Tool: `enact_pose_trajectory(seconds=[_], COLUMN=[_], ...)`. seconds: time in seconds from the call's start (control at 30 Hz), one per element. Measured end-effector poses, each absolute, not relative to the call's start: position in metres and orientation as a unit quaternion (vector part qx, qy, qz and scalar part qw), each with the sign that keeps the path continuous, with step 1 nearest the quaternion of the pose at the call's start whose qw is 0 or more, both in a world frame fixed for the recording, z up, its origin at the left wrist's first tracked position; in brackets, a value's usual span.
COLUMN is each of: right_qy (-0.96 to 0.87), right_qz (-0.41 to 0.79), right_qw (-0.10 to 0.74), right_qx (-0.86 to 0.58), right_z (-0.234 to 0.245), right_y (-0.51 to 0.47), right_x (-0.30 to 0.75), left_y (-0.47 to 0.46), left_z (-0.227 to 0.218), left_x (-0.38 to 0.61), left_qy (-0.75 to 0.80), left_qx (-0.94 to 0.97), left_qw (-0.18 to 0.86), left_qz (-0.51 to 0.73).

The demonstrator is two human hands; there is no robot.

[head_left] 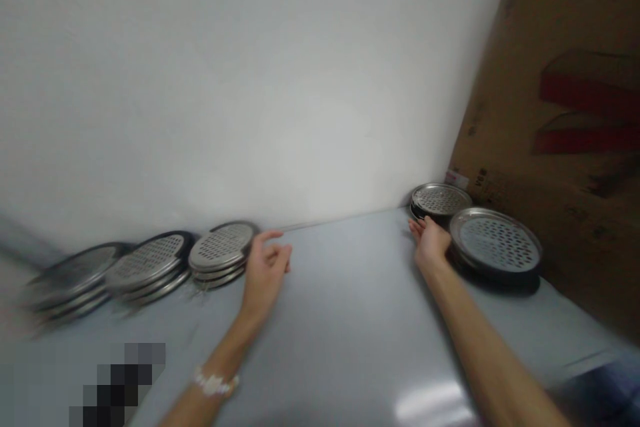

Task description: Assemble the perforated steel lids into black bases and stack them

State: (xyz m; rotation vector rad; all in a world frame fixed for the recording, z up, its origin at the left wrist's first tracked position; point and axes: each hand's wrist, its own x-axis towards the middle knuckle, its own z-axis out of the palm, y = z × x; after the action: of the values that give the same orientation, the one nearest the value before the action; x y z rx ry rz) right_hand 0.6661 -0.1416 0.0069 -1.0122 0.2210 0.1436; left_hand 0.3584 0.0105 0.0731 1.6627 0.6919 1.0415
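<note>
My left hand (265,270) reaches across the grey table (350,320), fingers loosely curled with the index finger out, just right of a stack of round perforated metal trays (223,248); nothing is in it. A beaded bracelet (216,383) sits on that wrist. My right hand (429,242) lies with fingers stretched forward, touching the edge of a perforated metal tray stack (495,243) at the right. Another such stack (440,200) stands just beyond that hand, in the corner.
Two more stacks of perforated trays (147,263) (70,280) line the white wall at the left, blurred. A large brown cardboard box (565,113) with red markings stands at the right. A pixelated patch (117,383) covers the lower left.
</note>
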Motion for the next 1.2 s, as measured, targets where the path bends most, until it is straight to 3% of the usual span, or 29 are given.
enact_pose_trajectory(seconds=[0.2, 0.7, 1.2], right_qy=[0.118, 0.212, 0.105], right_qz=[0.077, 0.027, 0.068], right_qw=[0.871, 0.856, 0.851], right_qx=[-0.471, -0.471, -0.509], right_z=[0.012, 0.075, 0.058], right_y=[-0.133, -0.095, -0.083], right_x=[0.664, 0.697, 0.608], left_y=[0.016, 0.013, 0.010], left_z=[0.064, 0.060, 0.048], left_x=[0.348, 0.347, 0.349], left_qy=[0.301, 0.303, 0.310], left_qx=[0.688, 0.640, 0.608], left_qw=[0.504, 0.572, 0.614], left_qz=[0.427, 0.414, 0.397])
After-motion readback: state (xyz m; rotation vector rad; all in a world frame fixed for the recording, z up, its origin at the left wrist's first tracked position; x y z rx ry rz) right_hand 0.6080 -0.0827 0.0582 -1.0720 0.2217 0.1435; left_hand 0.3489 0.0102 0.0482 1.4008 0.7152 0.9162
